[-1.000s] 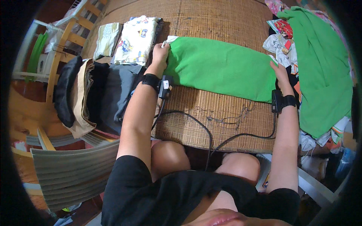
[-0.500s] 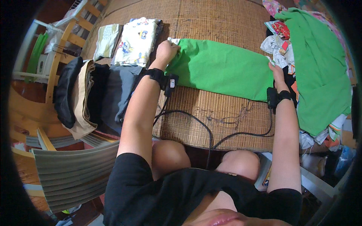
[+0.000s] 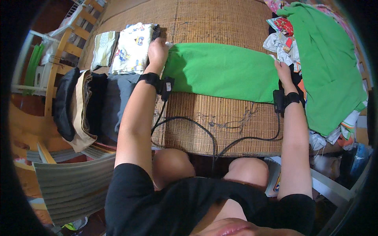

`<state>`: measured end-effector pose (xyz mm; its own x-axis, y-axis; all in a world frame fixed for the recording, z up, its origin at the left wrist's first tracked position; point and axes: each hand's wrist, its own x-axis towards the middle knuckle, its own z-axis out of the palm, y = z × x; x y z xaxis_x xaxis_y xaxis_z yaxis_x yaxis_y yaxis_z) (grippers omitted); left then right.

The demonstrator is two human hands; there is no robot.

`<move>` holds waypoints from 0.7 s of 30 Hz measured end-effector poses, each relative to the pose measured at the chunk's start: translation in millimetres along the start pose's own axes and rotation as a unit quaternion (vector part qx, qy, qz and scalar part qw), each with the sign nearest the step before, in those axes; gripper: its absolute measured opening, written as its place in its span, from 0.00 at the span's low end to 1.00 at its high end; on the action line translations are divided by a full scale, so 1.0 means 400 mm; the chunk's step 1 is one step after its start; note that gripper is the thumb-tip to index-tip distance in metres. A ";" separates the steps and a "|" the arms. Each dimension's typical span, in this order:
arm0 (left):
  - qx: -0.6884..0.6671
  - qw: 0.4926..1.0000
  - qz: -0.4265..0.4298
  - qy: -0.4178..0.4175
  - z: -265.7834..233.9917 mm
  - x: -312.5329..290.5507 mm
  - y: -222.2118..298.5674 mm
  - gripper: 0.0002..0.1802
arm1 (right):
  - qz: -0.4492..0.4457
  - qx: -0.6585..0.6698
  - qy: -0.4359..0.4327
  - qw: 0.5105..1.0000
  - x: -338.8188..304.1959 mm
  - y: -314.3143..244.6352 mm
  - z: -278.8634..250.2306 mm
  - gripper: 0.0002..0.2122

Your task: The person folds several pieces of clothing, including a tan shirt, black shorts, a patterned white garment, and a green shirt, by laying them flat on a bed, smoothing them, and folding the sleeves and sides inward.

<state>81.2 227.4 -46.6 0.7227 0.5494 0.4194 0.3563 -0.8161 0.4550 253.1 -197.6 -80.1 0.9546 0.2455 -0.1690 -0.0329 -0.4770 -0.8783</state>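
Green cloth [image 3: 222, 70] lies flat on the woven mat [image 3: 220, 118], folded into a long narrow strip running across in front of me. My left hand [image 3: 157, 51] is closed on the strip's left end, fingers curled over the edge, gripping it. My right hand [image 3: 282, 70] rests on the strip's right end, fingers look pinched on the corner but partly hidden, so I cannot tell for sure if it's gripping or just pressing. Progress, my read: lengthwise folding looks done, strip is smooth; the crosswise folds into a compact packet are not yet done. Left of the green cloth: folded items already stacked, a white printed piece [image 3: 132, 49], a pale green-patterned one [image 3: 104, 49], and nearer me grey and dark garments [image 3: 98, 104]. Right of the green cloth: a jumbled pile with a big green garment [image 3: 327, 70] and mixed colourful clothes [image 3: 281, 35], apparently unfolded, so plenty left.
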 end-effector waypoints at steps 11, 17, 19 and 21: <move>0.131 0.957 0.183 -0.185 0.043 -0.120 0.059 0.29 | -0.176 -0.528 -0.013 0.830 -0.118 -0.095 0.144 0.23; 0.108 0.974 0.022 -0.199 0.007 -0.091 0.014 0.28 | -0.126 -0.494 0.038 0.860 -0.092 -0.050 0.083 0.26; 0.188 0.973 0.103 -0.087 0.007 -0.120 0.105 0.28 | -0.198 -0.488 0.058 0.848 -0.104 -0.090 0.138 0.27; 0.110 0.958 0.140 -0.223 0.033 -0.161 0.154 0.26 | -0.212 -0.486 -0.010 0.848 -0.146 -0.114 0.209 0.28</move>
<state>64.5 139.6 -56.0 0.9720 0.2121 0.1007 0.1924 -0.9654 0.1760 174.2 -119.8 -67.7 0.8146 0.5775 0.0537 0.5800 -0.8106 -0.0804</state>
